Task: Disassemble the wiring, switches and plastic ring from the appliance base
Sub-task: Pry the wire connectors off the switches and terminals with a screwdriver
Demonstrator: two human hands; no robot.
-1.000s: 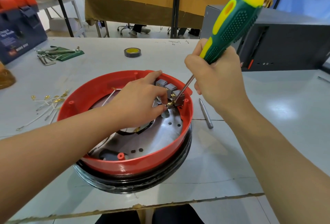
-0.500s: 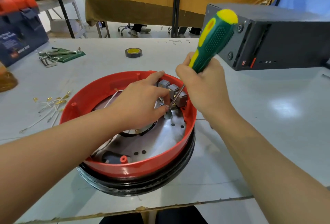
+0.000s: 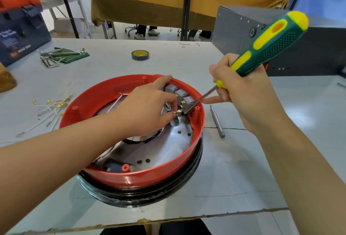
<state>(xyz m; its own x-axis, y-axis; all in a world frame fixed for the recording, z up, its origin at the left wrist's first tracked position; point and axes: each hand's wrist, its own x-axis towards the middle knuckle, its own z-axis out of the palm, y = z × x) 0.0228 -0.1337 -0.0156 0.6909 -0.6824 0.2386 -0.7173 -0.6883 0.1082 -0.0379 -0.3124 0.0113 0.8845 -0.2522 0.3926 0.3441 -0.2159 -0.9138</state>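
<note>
The appliance base point(image 3: 142, 178), a red plastic ring over a black rim with a metal plate inside, lies upside down before me. Three grey switches point(image 3: 180, 95) sit against its far inner wall. My left hand point(image 3: 148, 107) reaches inside and pinches a brass wire terminal point(image 3: 179, 111) beside the nearest switch. My right hand point(image 3: 243, 92) grips a green and yellow screwdriver point(image 3: 269, 43), its handle tilted up to the right; the blade tip rests at the base of that switch. A white wire point(image 3: 119, 100) runs along the plate behind my left hand.
Several removed white wires with brass terminals point(image 3: 50, 107) lie left of the base. A metal bit point(image 3: 217, 121) lies to its right. A tape roll point(image 3: 140, 55), hex keys on a green pouch point(image 3: 63, 56), a blue toolbox point(image 3: 20, 34) and a grey computer case point(image 3: 280, 47) stand farther back.
The screwdriver handle swung from steep and upright to tilted far right, and its tip shifted to the switch's base. My left hand stays pinched on the terminal.
</note>
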